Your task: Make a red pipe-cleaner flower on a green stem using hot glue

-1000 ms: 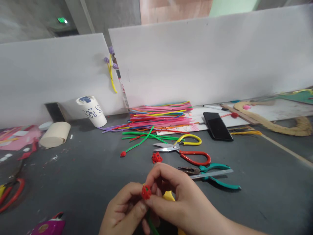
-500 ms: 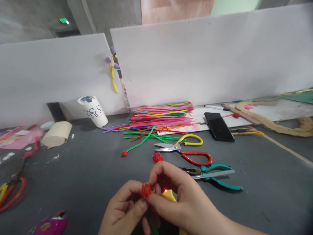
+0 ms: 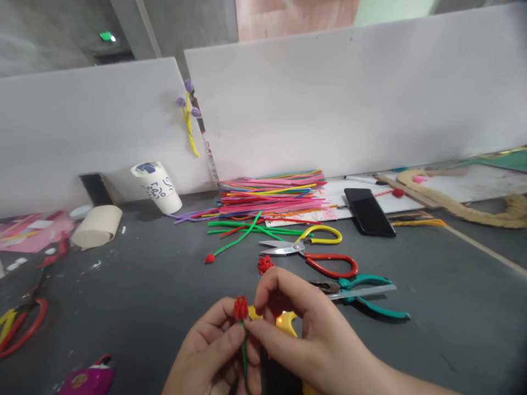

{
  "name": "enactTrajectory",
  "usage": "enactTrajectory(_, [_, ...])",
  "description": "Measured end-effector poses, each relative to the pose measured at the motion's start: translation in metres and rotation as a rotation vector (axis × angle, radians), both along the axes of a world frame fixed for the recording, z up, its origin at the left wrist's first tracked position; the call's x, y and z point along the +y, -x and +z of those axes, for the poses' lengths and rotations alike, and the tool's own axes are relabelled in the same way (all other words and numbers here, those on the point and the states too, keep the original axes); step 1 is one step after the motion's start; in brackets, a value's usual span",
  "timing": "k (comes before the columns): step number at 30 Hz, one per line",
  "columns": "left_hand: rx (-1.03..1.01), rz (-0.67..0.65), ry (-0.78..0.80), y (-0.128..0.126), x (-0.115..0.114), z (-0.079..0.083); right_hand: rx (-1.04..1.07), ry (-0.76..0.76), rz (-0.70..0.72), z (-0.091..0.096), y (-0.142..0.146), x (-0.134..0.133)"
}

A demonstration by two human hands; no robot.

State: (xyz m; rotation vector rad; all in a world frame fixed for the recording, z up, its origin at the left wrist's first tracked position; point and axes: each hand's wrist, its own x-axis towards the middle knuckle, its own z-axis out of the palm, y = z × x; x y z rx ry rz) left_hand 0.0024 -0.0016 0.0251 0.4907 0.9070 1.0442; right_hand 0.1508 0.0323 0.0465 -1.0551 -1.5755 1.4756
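A small red pipe-cleaner flower (image 3: 241, 308) stands upright on a green stem (image 3: 245, 356) at the lower middle. My left hand (image 3: 208, 351) pinches it between thumb and fingers just under the red head. From the other side, my right hand (image 3: 304, 323) has its fingers curled, with the thumb tip at the base of the flower. Behind the hands is a yellow tool with a glowing light (image 3: 288, 323), mostly hidden. Just beyond the fingers lies a looped red pipe-cleaner piece (image 3: 265, 264). A finished-looking red bud on a green stem (image 3: 209, 258) rests farther left.
Scissors (image 3: 304, 249) and teal-handled pliers (image 3: 362, 296) lie beyond my right hand. Bundled coloured pipe cleaners (image 3: 272, 197) sit at the back, near a phone (image 3: 368, 213) and a paper cup (image 3: 156, 189). More scissors (image 3: 24, 318) and a purple object (image 3: 88, 379) are at left.
The flower has turned from facing me to upright, showing its side and green stem. My right fingers have shifted slightly up and right of the red head.
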Motion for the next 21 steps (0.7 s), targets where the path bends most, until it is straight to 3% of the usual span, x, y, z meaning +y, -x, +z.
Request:
enactTrajectory(3, [-0.058, 0.009, -0.046, 0.005, 0.002, 0.000, -0.289, -0.180, 0.016, 0.009, -0.009, 0.010])
enactTrajectory(6, [-0.076, 0.030, -0.078, 0.010, 0.005, -0.001, -0.912, -0.359, 0.116, 0.010, -0.019, 0.017])
enactTrajectory(9, [-0.079, 0.051, -0.075, 0.012, 0.008, -0.001, -1.283, -0.298, 0.247, -0.005, -0.024, 0.013])
enactTrajectory(11, [-0.047, 0.085, -0.063, 0.012, 0.010, 0.000, -1.277, -0.290, 0.261, -0.021, -0.025, 0.007])
enactTrajectory(15, [0.000, 0.147, -0.036, 0.013, 0.010, 0.003, -1.249, -0.336, 0.157, -0.044, -0.021, -0.005])
enactTrajectory(21, [-0.036, 0.215, -0.080, 0.025, 0.006, 0.020, -1.204, -0.334, 0.119, -0.042, -0.025, -0.003])
